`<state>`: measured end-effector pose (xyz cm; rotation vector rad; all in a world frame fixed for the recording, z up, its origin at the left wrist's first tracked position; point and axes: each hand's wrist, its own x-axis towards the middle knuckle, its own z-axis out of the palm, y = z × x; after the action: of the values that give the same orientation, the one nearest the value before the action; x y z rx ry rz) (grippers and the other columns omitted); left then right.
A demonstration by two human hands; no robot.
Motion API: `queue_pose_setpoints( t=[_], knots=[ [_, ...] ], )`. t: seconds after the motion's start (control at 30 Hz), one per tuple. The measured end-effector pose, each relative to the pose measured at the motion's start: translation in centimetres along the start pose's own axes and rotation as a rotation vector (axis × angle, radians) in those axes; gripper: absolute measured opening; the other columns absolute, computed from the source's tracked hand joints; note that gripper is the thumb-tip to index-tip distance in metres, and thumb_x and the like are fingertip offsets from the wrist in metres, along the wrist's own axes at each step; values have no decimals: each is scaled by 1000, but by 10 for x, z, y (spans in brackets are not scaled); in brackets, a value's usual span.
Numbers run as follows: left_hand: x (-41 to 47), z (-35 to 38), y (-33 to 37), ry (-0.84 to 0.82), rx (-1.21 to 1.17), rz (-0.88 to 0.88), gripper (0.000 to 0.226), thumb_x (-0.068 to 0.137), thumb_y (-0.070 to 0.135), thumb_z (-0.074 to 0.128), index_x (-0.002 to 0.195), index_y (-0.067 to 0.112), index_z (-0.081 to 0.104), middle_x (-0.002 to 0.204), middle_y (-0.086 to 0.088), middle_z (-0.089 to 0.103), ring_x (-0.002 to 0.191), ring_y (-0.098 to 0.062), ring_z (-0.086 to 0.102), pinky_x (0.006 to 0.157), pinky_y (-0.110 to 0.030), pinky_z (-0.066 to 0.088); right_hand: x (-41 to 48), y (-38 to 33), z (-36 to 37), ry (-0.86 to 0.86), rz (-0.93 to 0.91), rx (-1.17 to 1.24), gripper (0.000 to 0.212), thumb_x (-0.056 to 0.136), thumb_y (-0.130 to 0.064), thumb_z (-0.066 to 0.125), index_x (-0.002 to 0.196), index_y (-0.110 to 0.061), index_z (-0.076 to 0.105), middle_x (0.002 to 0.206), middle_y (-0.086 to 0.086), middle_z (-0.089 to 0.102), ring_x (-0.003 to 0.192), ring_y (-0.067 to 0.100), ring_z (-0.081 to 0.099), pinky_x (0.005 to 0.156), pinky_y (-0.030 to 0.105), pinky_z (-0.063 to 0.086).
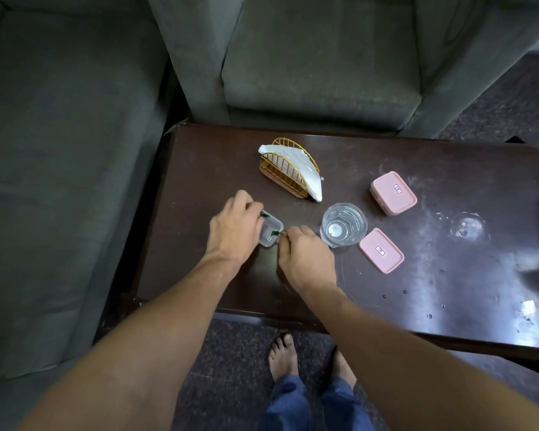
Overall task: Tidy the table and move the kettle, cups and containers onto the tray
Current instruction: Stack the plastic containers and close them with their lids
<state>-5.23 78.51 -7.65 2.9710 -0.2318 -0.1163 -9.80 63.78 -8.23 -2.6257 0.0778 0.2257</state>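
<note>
A small clear plastic container [271,233] sits open on the dark wooden table [448,275]. My left hand [234,227] pinches a green bit at its far left rim. My right hand [305,253] pinches another green bit at its near right rim. A clear glass [343,224] stands just right of my right hand. A closed pink-lidded container [393,193] sits farther right, and a loose pink lid [381,250] lies near the glass. No kettle or tray is in view.
A gold wire napkin holder [288,168] with white napkins stands behind the container. Grey sofas border the table at the back and left. Wet marks [467,227] and droplets spot the table's right side. My bare feet are on the carpet below the table's near edge.
</note>
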Motion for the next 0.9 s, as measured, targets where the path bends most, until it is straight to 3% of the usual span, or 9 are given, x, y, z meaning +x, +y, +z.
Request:
queue_pose_setpoints(
  t=[0.1,0.27,0.43,0.57,0.7,0.8,0.9],
  knots=[
    [-1,1,-18,-80,-31,-26,33,97,32,66,127,20,65,116,0,49,103,-19,57,79,-40,57,13,-16,3,3,-29,1,26,104,-28,48,106,-11,68,102,9,65,84,38,68,63,35,39],
    [-7,9,-22,-48,-116,-33,34,98,30,61,131,21,63,114,-1,50,101,-19,59,81,-39,58,18,-20,7,-47,-8,2,25,100,-29,52,114,-12,64,109,10,64,91,37,68,71,40,51],
    [-3,16,-14,-80,-188,-248,40,103,30,52,142,19,55,126,-6,49,110,-26,59,91,-42,55,-13,15,6,-63,37,-77,21,98,-28,51,98,-13,65,102,8,68,90,38,68,65,37,45],
    [5,20,-1,-121,-205,-291,33,102,21,54,133,19,65,118,-8,53,99,-30,63,87,-42,56,-32,62,-6,-145,138,-198,25,94,-34,51,95,-17,69,102,7,71,91,39,69,72,38,52],
    [5,25,20,-155,-196,-257,28,103,20,53,124,21,71,114,-7,57,94,-32,67,86,-42,59,-33,109,-29,-17,299,-228,24,90,-33,58,99,-13,68,106,11,67,92,40,67,64,37,46],
    [-3,30,41,-173,-220,-230,29,102,23,53,124,23,72,114,-6,58,94,-32,68,89,-43,58,-28,141,-46,61,358,-223,36,84,-30,67,109,-4,64,112,18,57,104,43,56,71,45,52],
    [-12,37,61,-174,-227,-194,29,102,27,54,125,25,72,111,-3,60,94,-28,68,89,-42,59,-18,165,-57,4,367,-283,54,80,-39,72,119,-5,56,121,18,53,112,42,52,83,47,50]
  ],
)
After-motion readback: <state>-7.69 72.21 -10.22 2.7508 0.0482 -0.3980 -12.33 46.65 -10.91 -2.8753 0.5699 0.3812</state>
